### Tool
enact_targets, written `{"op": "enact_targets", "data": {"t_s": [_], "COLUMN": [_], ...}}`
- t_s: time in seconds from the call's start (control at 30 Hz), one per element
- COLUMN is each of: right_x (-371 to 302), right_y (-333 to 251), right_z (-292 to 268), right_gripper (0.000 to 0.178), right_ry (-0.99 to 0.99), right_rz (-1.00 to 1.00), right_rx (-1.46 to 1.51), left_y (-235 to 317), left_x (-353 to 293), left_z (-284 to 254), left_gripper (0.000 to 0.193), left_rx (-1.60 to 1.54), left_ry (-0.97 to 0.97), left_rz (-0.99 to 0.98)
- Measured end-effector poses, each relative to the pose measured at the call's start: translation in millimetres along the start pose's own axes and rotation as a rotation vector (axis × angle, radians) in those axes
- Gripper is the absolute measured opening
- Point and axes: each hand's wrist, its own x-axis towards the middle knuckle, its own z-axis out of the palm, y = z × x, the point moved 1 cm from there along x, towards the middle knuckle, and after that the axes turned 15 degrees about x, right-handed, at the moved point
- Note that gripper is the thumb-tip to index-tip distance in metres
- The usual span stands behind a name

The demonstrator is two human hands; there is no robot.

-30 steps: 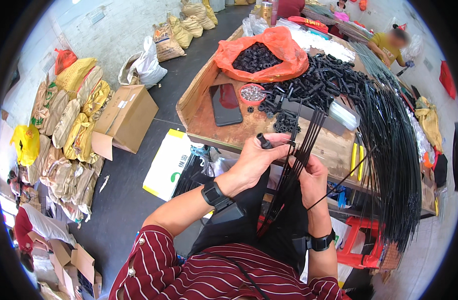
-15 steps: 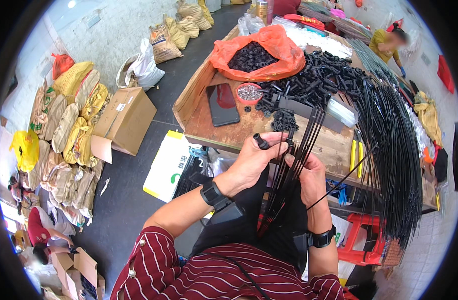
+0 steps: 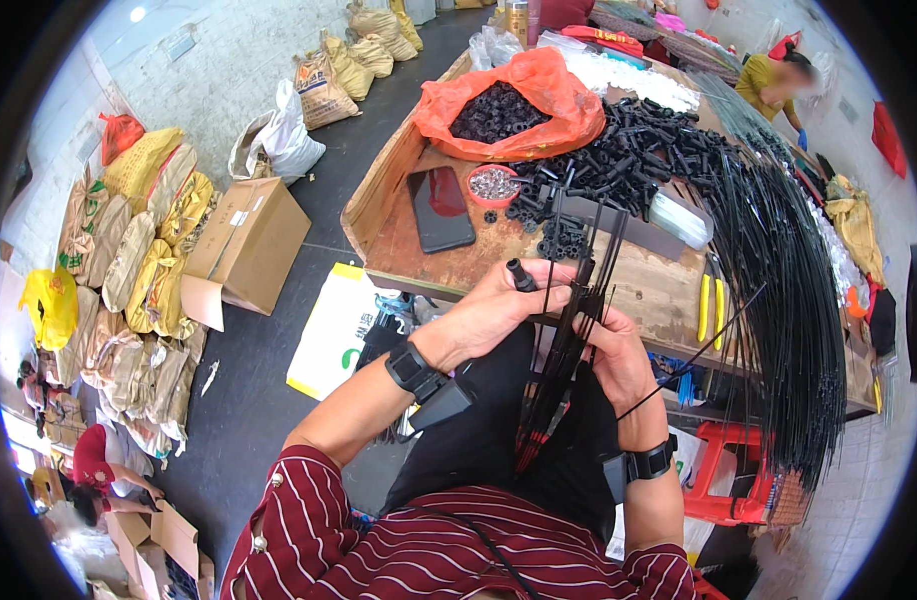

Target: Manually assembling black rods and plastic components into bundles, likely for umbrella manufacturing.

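My left hand (image 3: 499, 310) covers most of the short black tube (image 3: 520, 275) it grips; only one end shows. My right hand (image 3: 614, 355) hides where the thin black rods (image 3: 569, 340) meet my palm. Their lower ends vanish against my dark trousers (image 3: 479, 440). The far worker's (image 3: 774, 80) face is blurred.
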Motion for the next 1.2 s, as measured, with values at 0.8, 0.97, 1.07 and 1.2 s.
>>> {"op": "enact_targets", "data": {"t_s": [0.8,0.97,1.07,1.2], "right_x": [-6,-12,-10,-14], "right_y": [5,1,4,1], "right_z": [6,20,12,6], "right_gripper": [0.011,0.018,0.022,0.022], "right_ry": [0.022,-0.011,-0.092,-0.088], "right_rz": [-0.057,0.023,0.044,-0.008], "right_rx": [-0.080,0.140,0.207,0.273], "left_y": [-9,-15,-7,10], "left_x": [8,18,19,18], "left_z": [-17,-20,-18,-10], "left_gripper": [0.030,0.024,0.021,0.025], "left_rx": [-0.130,-0.109,-0.026,0.189], "left_ry": [-0.197,-0.255,-0.261,-0.245], "left_rz": [-0.078,-0.099,-0.083,-0.038]}}
